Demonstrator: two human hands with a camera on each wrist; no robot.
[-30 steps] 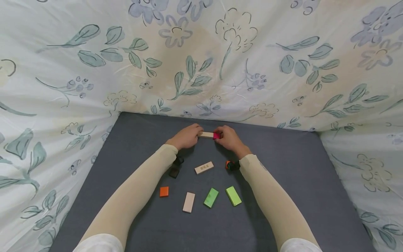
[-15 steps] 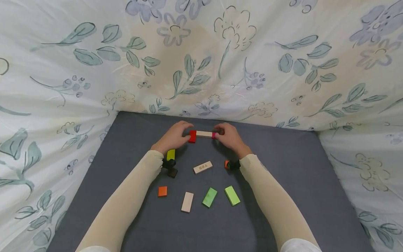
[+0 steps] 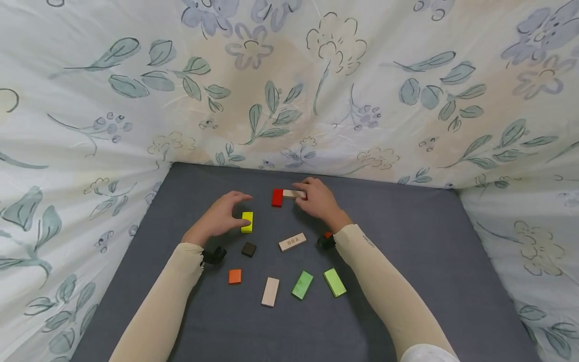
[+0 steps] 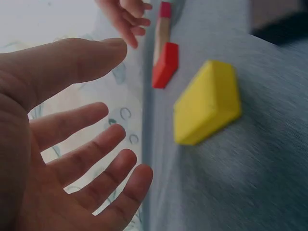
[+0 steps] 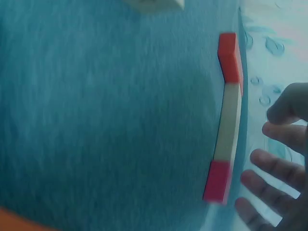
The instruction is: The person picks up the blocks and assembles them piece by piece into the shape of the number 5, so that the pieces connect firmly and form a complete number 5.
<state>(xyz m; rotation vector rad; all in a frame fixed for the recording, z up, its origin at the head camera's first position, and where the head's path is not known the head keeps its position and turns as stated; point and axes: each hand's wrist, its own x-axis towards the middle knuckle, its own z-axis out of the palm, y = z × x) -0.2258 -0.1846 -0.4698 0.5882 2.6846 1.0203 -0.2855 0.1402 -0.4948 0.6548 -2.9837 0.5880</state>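
Observation:
My left hand [image 3: 220, 216] hovers with thumb and fingers spread beside a yellow block [image 4: 207, 103]. Its thumb overlaps that block in the head view, while the left wrist view shows a gap between them. Toward the back of the table a red block [image 3: 277, 198], a light wooden block [image 3: 289, 193] and a pink block [image 5: 217, 180] form a row, end to end. My right hand [image 3: 318, 201] is over the row's right end with loosely bent fingers. In the right wrist view it holds nothing and stands apart from the blocks. From the head, it covers the pink block.
Nearer me lie a black block [image 3: 248, 249], an orange block [image 3: 234, 276], a pale pink block [image 3: 270, 291], a green block [image 3: 302, 285], a lime block [image 3: 334, 282] and a printed wooden block [image 3: 292, 242]. Floral fabric [image 3: 289, 125] walls the back and sides.
My left hand has left the row's left end, uncovering the red block, and moved left and nearer to the yellow block. My right hand has let go of the pink block and shifted slightly left.

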